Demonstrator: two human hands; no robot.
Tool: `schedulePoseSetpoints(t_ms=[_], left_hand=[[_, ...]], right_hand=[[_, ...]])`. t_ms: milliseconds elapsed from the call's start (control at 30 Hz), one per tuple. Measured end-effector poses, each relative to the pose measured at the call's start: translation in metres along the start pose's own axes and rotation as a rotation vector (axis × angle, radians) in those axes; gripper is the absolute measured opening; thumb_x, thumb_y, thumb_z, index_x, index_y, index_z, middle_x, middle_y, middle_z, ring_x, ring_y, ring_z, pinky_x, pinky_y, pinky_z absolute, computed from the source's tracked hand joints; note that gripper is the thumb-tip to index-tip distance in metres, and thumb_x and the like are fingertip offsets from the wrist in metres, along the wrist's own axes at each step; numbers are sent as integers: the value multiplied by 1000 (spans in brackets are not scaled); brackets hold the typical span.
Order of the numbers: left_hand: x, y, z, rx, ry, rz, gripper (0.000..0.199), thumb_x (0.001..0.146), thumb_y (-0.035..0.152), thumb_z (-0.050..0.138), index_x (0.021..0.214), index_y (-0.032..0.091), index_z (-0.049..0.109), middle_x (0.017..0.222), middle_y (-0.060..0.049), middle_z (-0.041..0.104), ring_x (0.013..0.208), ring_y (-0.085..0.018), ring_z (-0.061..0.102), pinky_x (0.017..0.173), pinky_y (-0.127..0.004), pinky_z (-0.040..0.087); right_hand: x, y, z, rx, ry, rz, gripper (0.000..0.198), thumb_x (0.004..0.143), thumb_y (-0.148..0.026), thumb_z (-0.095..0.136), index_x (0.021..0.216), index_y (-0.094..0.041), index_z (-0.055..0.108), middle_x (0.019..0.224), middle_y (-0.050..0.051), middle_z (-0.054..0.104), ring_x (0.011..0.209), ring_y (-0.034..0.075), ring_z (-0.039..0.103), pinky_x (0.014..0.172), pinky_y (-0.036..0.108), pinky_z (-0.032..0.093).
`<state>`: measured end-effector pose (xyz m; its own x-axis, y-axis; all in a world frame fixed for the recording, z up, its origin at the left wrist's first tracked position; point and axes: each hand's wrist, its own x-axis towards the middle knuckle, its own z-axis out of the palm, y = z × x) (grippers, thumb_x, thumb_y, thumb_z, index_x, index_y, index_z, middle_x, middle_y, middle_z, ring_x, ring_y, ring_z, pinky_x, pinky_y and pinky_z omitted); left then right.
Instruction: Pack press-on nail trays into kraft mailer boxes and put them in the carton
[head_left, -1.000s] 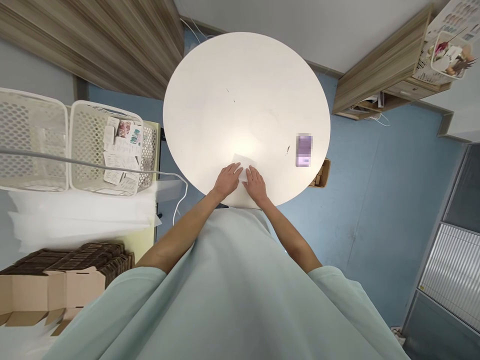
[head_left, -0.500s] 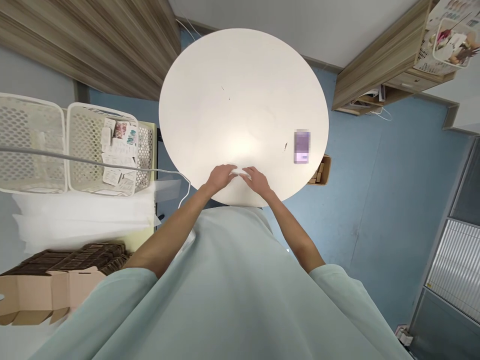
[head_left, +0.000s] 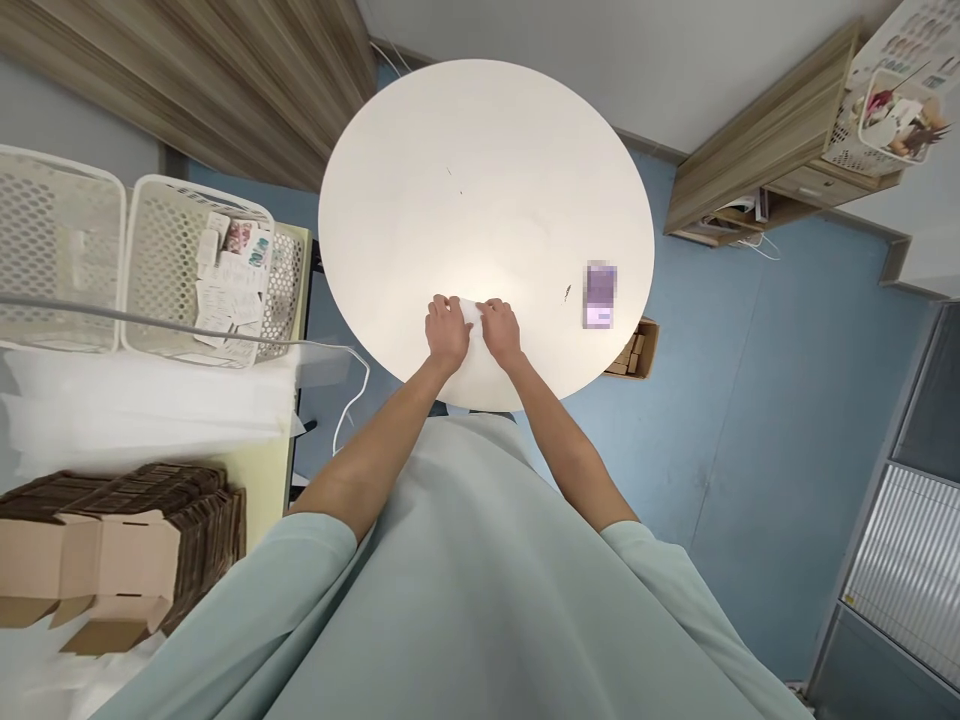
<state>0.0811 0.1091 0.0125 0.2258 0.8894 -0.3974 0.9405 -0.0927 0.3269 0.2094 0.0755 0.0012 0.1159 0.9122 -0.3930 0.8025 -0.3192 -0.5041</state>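
A small soft-looking white piece (head_left: 471,313), perhaps thin foam or tissue, is held between my two hands over the near part of the round white table (head_left: 487,130). My left hand (head_left: 447,333) grips its left side with curled fingers. At its right side my right hand (head_left: 500,328) is closed in the same way. Whether anything lies inside the white piece cannot be seen. Farther right on the tabletop lies a blurred purple rectangular object (head_left: 599,290), beside a small dark mark.
To the left, a bench bears white perforated baskets (head_left: 195,190), white sheets (head_left: 157,390) and stacked flat brown cartons (head_left: 142,560). A white cable (head_left: 352,395) hangs near the table's left edge. A brown box (head_left: 643,350) is below its right edge; a wooden cabinet (head_left: 757,140) stands farther right.
Both hands have moved forward on the table, away from my body, with the white piece. It looked like a narrow roll before; now it shows broader between the hands. My view has shifted slightly.
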Motion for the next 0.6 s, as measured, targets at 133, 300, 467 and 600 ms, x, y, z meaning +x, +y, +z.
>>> schedulePoseSetpoints(t_ms=[133,300,467,600], left_hand=[[-13,-10,3,-26,-113,13,41,104,16,44,139,18,63,140,-20,62,114,-34,67,89,-46,57],[-30,-33,1,54,-108,143,46,101,8,37,130,16,71,144,-20,61,128,-36,61,98,-48,56],[-60,-76,-6,97,-120,241,47,101,11,42,139,16,68,164,-19,53,141,-37,55,105,-51,56],[-82,-116,-9,89,-125,216,57,99,8,42,151,17,62,172,-15,47,151,-35,50,112,-51,55]], right_hand=[[-12,5,10,37,-15,25,42,110,-14,47,146,-16,68,142,18,63,129,31,59,111,44,53],[-35,-2,27,125,-72,56,38,111,-28,54,144,-16,67,131,16,68,112,26,71,104,38,57],[-58,-35,52,115,-119,27,31,110,-29,56,133,-17,72,120,14,72,104,24,74,99,35,57],[-70,-67,76,89,-127,-15,28,111,-32,55,126,-18,74,117,12,72,103,23,73,97,33,57]])
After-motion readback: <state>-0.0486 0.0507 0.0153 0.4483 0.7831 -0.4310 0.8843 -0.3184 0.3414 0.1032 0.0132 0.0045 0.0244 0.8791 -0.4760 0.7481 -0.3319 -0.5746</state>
